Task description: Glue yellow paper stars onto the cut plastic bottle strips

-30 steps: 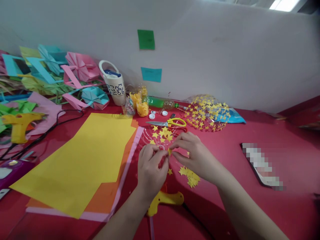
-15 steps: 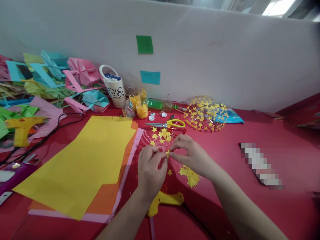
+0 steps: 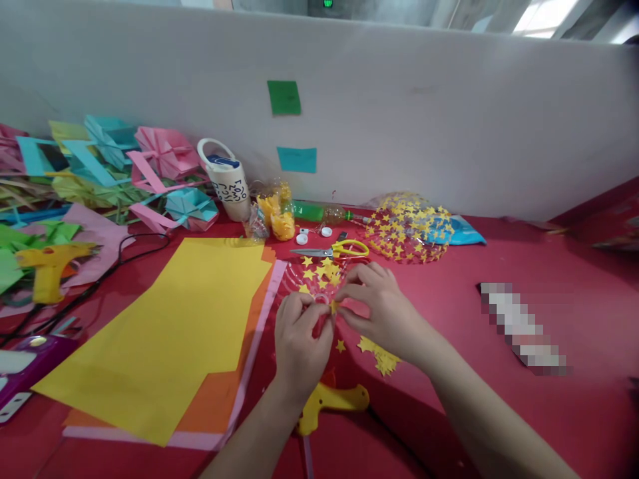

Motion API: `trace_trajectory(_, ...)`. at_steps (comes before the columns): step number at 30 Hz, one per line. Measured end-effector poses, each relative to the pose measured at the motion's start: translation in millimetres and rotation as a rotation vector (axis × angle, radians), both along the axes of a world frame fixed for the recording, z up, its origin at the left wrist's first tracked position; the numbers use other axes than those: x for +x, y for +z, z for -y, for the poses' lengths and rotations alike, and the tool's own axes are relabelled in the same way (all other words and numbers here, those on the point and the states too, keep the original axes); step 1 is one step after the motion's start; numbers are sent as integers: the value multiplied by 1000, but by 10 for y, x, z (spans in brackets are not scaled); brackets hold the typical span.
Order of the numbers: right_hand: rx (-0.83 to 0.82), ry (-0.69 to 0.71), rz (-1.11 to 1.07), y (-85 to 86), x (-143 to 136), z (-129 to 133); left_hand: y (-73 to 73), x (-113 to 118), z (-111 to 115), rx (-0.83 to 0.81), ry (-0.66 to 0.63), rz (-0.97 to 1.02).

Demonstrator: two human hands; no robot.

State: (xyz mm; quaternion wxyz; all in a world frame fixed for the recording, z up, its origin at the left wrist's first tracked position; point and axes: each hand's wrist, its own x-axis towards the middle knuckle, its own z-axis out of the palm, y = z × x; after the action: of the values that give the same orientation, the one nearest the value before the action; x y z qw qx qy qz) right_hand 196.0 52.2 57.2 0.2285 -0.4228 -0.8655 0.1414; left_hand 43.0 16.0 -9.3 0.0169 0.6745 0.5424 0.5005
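A small yellow star is pinched between the fingertips of my left hand and my right hand, which almost touch. Just beyond the hands lies a clear plastic piece with several yellow stars on it. Part of that plastic is hidden under my fingers. A pile of loose stars rests below my right hand, and a single star lies between the hands and a yellow glue gun. Yellow-handled scissors lie behind the plastic.
Stacked yellow paper covers the left. Beyond are a white cup, a green bottle and a star-covered clear dome. Another glue gun and paper flowers are at far left. A blurred dark object lies right.
The camera view has shifted slightly. My right hand's fingers have lifted and curled a little around the star; my left hand has hardly moved.
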Motion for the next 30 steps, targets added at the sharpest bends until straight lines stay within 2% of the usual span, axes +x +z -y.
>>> trace_trajectory(4, 152, -2, 87, 68, 23, 40, 5, -6, 2, -3, 7, -16)
trace_trajectory(10, 176, -35, -56, 124, 145, -33, 21, -41, 19, 15, 31, -75)
trace_trajectory(14, 163, -32, -93, 166, 234, -71, 88, -64, 68, -30, 10, -88)
trace_trajectory(18, 73, -96, -6, 160, 315, -80, 183, -123, 105, -44, 13, -100)
trace_trajectory(23, -87, -215, 182, 35, 358, -77, 264, -227, 100, -95, 38, -84)
trace_trajectory(27, -187, -172, 156, -59, 300, -39, 244, -298, 102, -221, 56, 2)
trace_trajectory(30, -248, -158, 67, -93, 242, 11, 194, -336, 77, -244, 46, 85)
